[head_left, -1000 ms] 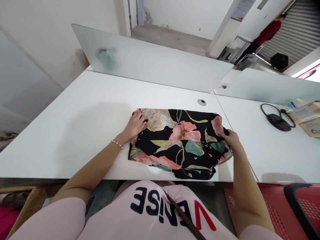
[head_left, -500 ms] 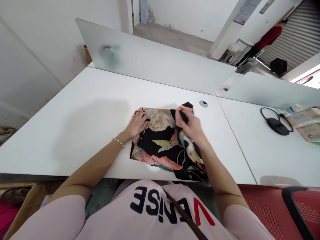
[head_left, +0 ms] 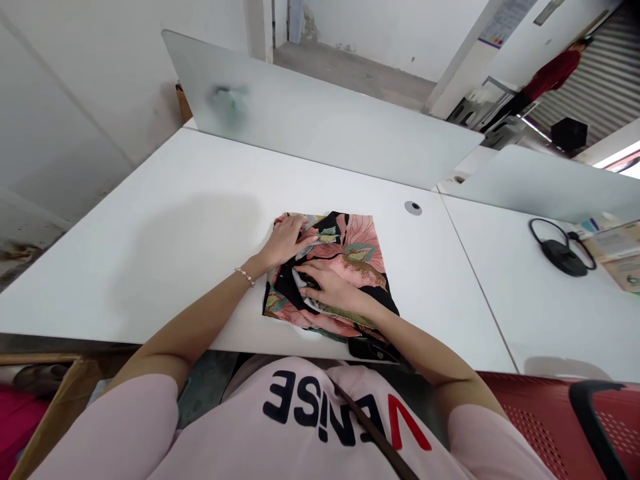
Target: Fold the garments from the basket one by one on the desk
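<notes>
A black garment (head_left: 361,260) with large pink flowers and green leaves lies folded over on the white desk, its exact kind not clear. On its upper left part rests my left hand (head_left: 286,243), thumb and fingers apart and touching the fabric. My right hand (head_left: 327,287) lies on the folded layer just below and to the right, fingers stretched out and spread. Between the hands the fabric is rumpled, and a pale striped patch shows. One black corner of the garment hangs at the desk's front edge.
A frosted divider (head_left: 320,130) runs along the desk's back. To the right are a black round device with a looped cable (head_left: 565,257) and some boxes (head_left: 623,260). A red chair (head_left: 530,420) stands front right, a cardboard box (head_left: 55,413) front left. A person (head_left: 555,72) is far off.
My right hand has carried the garment's right side leftward and laid it over the left part, leaving it narrower. My left hand stays at the left edge, its thumb now farther out.
</notes>
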{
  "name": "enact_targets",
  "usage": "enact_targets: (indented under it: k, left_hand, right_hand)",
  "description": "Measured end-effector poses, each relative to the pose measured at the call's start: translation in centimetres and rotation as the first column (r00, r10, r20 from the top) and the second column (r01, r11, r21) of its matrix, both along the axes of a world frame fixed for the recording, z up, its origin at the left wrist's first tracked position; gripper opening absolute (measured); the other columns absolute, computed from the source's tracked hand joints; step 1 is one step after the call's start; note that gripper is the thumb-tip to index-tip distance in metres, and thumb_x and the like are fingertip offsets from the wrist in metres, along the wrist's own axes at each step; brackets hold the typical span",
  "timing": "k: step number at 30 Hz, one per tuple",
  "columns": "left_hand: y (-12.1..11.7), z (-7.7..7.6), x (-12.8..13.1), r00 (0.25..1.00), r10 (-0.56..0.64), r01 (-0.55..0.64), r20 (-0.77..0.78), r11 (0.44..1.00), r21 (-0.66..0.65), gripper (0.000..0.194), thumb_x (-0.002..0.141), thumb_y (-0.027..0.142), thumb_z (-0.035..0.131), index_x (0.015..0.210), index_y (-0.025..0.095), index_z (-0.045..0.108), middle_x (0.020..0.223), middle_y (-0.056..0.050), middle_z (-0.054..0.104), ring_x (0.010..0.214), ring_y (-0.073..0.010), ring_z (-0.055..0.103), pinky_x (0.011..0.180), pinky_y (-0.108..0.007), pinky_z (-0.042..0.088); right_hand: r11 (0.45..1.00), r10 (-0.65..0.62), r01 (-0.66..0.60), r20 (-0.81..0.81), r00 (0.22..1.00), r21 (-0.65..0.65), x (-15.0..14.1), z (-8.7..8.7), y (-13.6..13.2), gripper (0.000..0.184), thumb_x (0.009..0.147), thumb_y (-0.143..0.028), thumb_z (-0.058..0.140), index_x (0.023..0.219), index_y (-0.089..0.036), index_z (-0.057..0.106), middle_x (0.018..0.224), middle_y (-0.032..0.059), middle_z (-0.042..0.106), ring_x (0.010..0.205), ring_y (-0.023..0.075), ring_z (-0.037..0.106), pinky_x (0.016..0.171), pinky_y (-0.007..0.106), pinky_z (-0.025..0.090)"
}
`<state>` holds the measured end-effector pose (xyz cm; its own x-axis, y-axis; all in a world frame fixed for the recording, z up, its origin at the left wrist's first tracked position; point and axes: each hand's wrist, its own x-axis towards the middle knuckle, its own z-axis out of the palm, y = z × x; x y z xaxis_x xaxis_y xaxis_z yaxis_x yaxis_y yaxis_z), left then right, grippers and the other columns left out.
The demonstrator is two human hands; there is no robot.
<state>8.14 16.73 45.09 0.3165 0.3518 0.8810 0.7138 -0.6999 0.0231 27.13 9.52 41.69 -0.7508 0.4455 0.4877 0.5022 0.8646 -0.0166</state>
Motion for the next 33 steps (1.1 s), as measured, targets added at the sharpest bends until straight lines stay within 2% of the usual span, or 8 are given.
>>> enact_targets:
  k: [4,8,12,17,20,26,30,33]
  left_hand:
    - [0.3,0.5,2.0,0.986,0.08,-0.07,-0.143,0.995,0.069,0.053,0.088,0.042,0.065,0.129,0.013,0.049,0.132,-0.019,0.055,0.127,-0.0356,0.05,0.104,-0.048,0.042]
    - [1.3,1.2,3.3,0.985,0.033,-0.021,-0.168,0.997,0.075,0.037,0.088,0.019,0.055,0.125,0.015,0.053,0.12,-0.016,0.061,0.118,-0.032,0.056,0.102,-0.045,0.043]
    - [2.2,2.6,2.8,0.997,-0.063,0.064,0.048,0.997,-0.035,0.032,0.086,0.011,0.047,0.115,0.019,0.058,0.1,-0.009,0.067,0.096,-0.0253,0.062,0.09,-0.039,0.048]
    - [2.8,3.0,-0.2,0.947,0.061,-0.011,0.317,0.987,-0.158,0.016,0.092,0.019,0.048,0.107,0.017,0.055,0.102,-0.009,0.067,0.096,-0.0243,0.062,0.088,-0.038,0.049]
    - [2.8,2.4,-2.0,0.957,0.145,-0.1,0.252,0.978,-0.18,0.026,0.093,0.016,0.046,0.118,0.016,0.05,0.103,-0.011,0.066,0.096,-0.0261,0.062,0.089,-0.041,0.049]
    - [2.0,2.4,-2.9,0.929,0.322,-0.318,0.181,0.947,-0.054,0.034,0.097,0.033,0.048,0.123,0.011,0.05,0.131,-0.022,0.052,0.124,-0.0369,0.05,0.096,-0.046,0.046]
    - [2.3,3.3,-2.0,0.927,0.354,-0.333,0.128,0.929,-0.16,0.046,0.102,0.049,0.033,0.109,0.01,0.055,0.115,-0.024,0.058,0.112,-0.0372,0.056,0.091,-0.047,0.046]
    - [2.7,3.6,-0.6,0.959,0.272,-0.249,0.08,0.944,-0.217,0.048,0.097,0.06,0.042,0.095,0.014,0.055,0.098,-0.018,0.062,0.097,-0.0326,0.059,0.085,-0.043,0.047]
  right_hand:
    - [1.0,0.015,-0.014,-0.023,1.0,0.017,-0.3,-1.5,0.0,0.053,0.091,-0.019,0.063,0.142,-0.014,0.051,0.141,0.0172,0.048,0.134,0.0269,0.047,0.115,0.05,0.04]
    - [1.0,-0.007,0.006,0.032,0.999,0.023,-0.5,-2.7,-1.6,0.058,0.092,-0.017,0.059,0.149,-0.019,0.045,0.151,0.0177,0.037,0.141,0.0295,0.041,0.115,0.052,0.041]
    - [0.999,0.043,-0.043,0.034,0.999,0.022,0.9,-2.5,-4.9,0.054,0.098,-0.026,0.056,0.15,-0.02,0.044,0.153,0.0182,0.036,0.142,0.0295,0.041,0.113,0.049,0.045]
    - [0.996,0.051,-0.034,-0.206,0.977,0.088,5.9,-1.5,-7.9,0.044,0.099,-0.034,0.057,0.142,-0.028,0.052,0.149,0.0094,0.047,0.142,0.0251,0.044,0.116,0.047,0.042]
    - [0.997,-0.038,0.063,-0.466,0.884,0.039,10.2,-2.2,-7.5,0.038,0.096,-0.038,0.06,0.134,-0.029,0.059,0.139,0.0077,0.057,0.132,0.0248,0.054,0.111,0.047,0.048]
    - [0.941,-0.318,0.267,-0.808,0.495,-0.207,16.4,-7.6,-4.1,0.048,0.088,-0.057,0.064,0.121,-0.023,0.063,0.127,0.0133,0.062,0.109,0.0256,0.066,0.091,0.045,0.059]
    - [0.925,-0.372,0.259,-0.8,0.472,-0.277,15.6,-10.3,-3.2,0.059,0.088,-0.063,0.059,0.128,-0.021,0.058,0.13,0.0146,0.062,0.117,0.0278,0.063,0.102,0.051,0.052]
    - [0.932,-0.336,0.301,-0.789,0.515,-0.2,13.4,-10.4,-3.2,0.064,0.087,-0.063,0.058,0.133,-0.019,0.056,0.135,0.0145,0.06,0.126,0.0287,0.057,0.112,0.053,0.042]
